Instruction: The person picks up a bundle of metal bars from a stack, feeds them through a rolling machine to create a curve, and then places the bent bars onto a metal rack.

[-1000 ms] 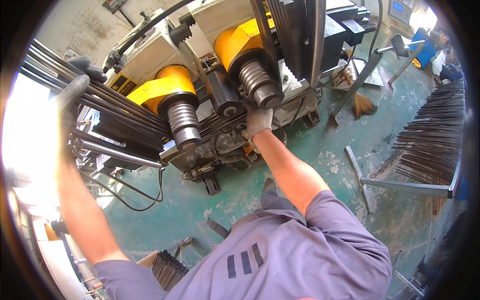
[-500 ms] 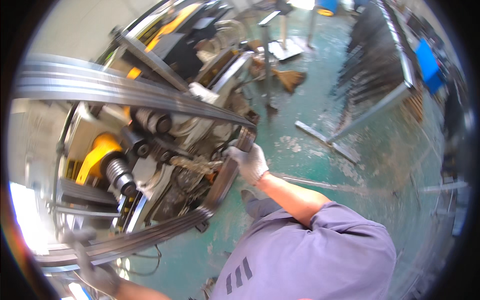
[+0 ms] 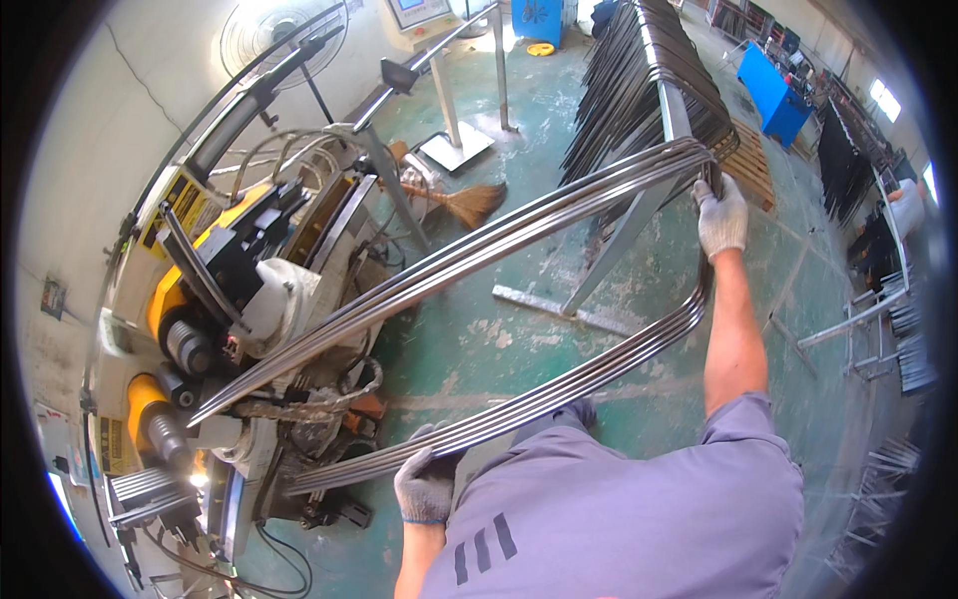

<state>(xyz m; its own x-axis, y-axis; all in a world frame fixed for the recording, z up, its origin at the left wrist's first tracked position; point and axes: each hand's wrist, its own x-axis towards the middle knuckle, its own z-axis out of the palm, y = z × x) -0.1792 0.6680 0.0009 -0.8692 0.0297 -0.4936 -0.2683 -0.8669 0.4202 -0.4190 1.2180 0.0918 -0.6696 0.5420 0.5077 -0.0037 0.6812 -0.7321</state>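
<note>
A bundle of several U-shaped bent metal tubes (image 3: pixel 469 262) stretches across the middle of the view, its two long legs running toward the left. At the bent end on the right, my right hand (image 3: pixel 722 218), in a pale knit glove, is closed round the bundle. My left hand (image 3: pixel 425 483), gloved as well, holds the nearer leg from below, close to its free ends. The tips of the farther leg pass in front of a bending machine (image 3: pixel 239 270) with yellow and black parts.
Beyond my right hand stands a metal rack (image 3: pixel 675 110) hung with many dark bent tubes, its foot bar (image 3: pixel 544 299) on the green floor. A broom (image 3: pixel 469 205), a pedestal (image 3: pixel 459 147), a wooden pallet (image 3: pixel 750 165) and a blue cabinet (image 3: pixel 776 95) lie farther off.
The tube bundle has swung right, away from the machine, with both hands on it. My right arm reaches farther out, and the view has turned to the right.
</note>
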